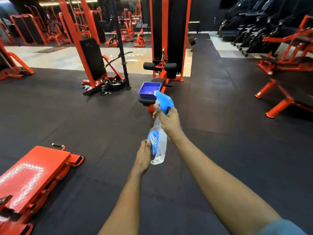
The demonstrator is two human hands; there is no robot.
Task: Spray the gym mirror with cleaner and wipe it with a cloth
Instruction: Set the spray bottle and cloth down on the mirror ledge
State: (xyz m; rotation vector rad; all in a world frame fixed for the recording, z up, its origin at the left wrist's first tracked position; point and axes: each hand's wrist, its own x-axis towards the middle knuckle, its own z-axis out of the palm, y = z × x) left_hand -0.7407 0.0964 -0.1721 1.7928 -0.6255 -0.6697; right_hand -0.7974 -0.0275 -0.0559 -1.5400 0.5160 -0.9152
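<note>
Right hand (166,118) gripped spray bottle (158,145) at the trigger, left hand (144,158) cupped its base, long axis upright, nozzle pointing far-left.

hidden: neck of clear plastic spray bottle (158,145) behind right hand (166,118) | cut off: orange metal footplate (32,180) at left edge | blurred: black treadmills (254,28)

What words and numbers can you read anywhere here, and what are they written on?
"NEO": on the blue label of the spray bottle, which the right hand grips at the trigger head and the left hand holds at the base.
"2X": lower on the same label, partly hidden by the left hand's fingers.
Smaller print on the label: too blurred to read.
White lettering on the red bench: too worn and blurred to read.
</note>
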